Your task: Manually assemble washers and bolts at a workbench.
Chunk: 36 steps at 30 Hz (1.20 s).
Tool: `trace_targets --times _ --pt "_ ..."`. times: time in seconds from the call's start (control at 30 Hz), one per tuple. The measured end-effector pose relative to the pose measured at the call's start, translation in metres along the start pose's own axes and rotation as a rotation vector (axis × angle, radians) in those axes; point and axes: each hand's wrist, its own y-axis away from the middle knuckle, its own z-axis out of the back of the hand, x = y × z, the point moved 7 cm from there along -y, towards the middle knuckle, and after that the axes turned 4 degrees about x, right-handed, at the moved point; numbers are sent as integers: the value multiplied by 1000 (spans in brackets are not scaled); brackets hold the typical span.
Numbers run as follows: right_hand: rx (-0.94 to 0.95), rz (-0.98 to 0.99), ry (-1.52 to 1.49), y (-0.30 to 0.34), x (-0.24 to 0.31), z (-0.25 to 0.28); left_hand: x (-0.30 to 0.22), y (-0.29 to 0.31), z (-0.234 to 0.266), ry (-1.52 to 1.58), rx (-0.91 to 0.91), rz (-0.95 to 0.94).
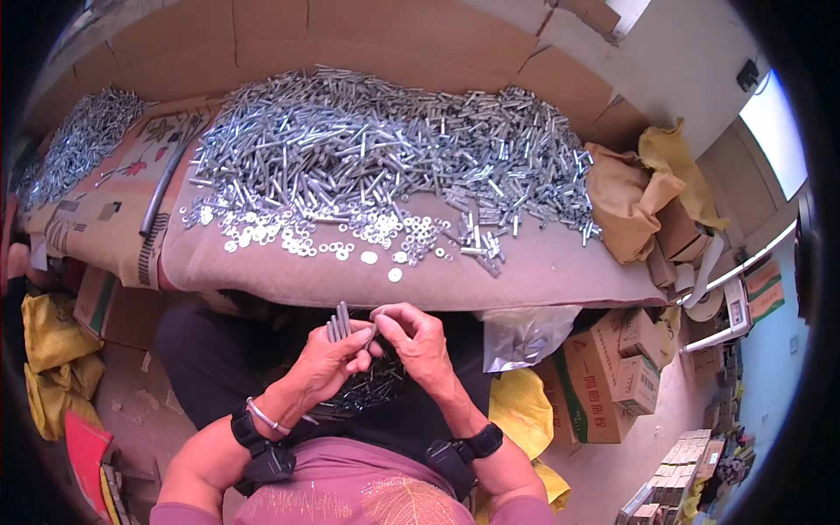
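Several slim grey metal rods [339, 321] stand up side by side out of my left hand [317, 361], whose fingers are closed around them. My right hand [420, 346] is pinched close to the left fingertips. Whatever lies between its thumb and finger is too small to make out. Below both hands, a heap of dark metal pieces [374, 385] shows at my lap, partly covered by my hands. Beyond them, a large pile of similar metal rods [350, 149] covers a brown padded surface [297, 278], with many loose flat washers [381, 229] along its near side.
A second rod pile [87, 131] lies far left, beside a dark bar [166, 188]. Brown sacks [626, 206] sit at the right end. A clear plastic bag [527, 337], cardboard boxes [595, 385] and yellow bags [521, 407] are at my right. Another person's arm [17, 261] shows far left.
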Motion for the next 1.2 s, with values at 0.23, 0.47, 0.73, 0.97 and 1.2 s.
trace_targets --times 0.23,0.47,0.73,0.97,1.2 --pt "-261 297 653 -36 43 59 -5 -10 2 140 -25 22" --pt "-370 375 1417 -94 44 90 -12 -16 6 104 -66 -13" --pt "-411 521 1478 -99 50 85 -16 -18 0 60 -115 -20" --pt "-198 85 -125 -57 12 91 -12 -21 -11 -17 -65 -33" --pt "-129 73 -399 -17 -5 64 -3 -17 -27 -40 13 -25"
